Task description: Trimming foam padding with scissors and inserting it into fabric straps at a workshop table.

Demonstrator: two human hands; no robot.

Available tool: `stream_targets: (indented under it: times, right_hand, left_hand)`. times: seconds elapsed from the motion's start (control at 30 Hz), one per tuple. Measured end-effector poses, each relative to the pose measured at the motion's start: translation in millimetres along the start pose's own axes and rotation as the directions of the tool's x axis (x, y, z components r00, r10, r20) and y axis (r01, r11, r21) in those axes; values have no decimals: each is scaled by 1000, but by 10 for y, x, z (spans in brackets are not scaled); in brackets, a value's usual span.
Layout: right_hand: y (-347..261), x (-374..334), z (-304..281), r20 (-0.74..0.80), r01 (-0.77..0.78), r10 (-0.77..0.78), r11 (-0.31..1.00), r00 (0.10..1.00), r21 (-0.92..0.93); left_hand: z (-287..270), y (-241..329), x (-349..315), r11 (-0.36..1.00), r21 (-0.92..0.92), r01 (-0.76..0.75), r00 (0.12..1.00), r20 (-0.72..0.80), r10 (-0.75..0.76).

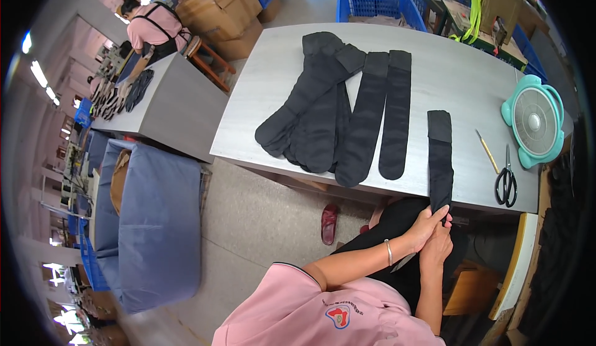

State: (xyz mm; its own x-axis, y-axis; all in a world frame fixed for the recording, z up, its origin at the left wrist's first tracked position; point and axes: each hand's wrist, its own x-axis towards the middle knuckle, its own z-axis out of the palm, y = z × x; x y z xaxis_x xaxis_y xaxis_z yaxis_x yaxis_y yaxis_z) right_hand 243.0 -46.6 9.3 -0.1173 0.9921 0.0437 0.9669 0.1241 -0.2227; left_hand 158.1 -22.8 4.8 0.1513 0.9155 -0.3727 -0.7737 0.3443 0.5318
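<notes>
Where the long black knit stocking hangs over the near edge of the pale grey wood-grain worktop, I lose its toe end behind my own hands, so I cannot tell how far it runs. My left hand is closed around that lower end with fingers curled over it; my right hand sits just beneath, touching the left, and I cannot tell whether it grips the fabric or only backs it up. A thin pale strip shows below my left wrist, too small to make out. My lap and the dark cloth on it blur together under the worktop edge.

Further up the worktop lies a heap of overlapping black stockings, with two more black stockings laid straight just beside it; how many are in the heap I cannot count. At the right end rest black-handled scissors, a thin wooden stick near them, and a round mint-green desk fan lying face up.

Beyond the far edge stand blue plastic crates and brown cardboard boxes. To my left a person in a pink shirt bends over a second grey table. A blue cloth-covered cart stands on the concrete floor, and a red slipper lies beneath the worktop.
</notes>
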Motion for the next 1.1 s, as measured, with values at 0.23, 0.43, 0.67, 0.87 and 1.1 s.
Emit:
stream_targets:
  times: [0.23,0.43,0.67,0.87,1.1]
  right_hand:
    - [-42,-532,-292,28,55,-52,994,998,-95]
    - [-110,-57,-145,-117,28,-29,999,993,-16]
    - [-7,-56,-380,253,-10,9,1000,967,4]
    - [-88,-664,-410,27,28,-26,996,999,-79]
    - [-53,-54,-175,82,-11,3,996,997,91]
  left_hand:
    - [-4,54,-113,993,-14,116,993,-20,-116]
    - [17,-52,-11,999,23,25,999,-30,-24]
    - [10,8,-67,1000,21,3,1000,10,-3]
    - [-15,15,-96,994,-70,83,996,-24,-85]
    - [25,-11,-8,1000,-20,-8,1000,-16,8]
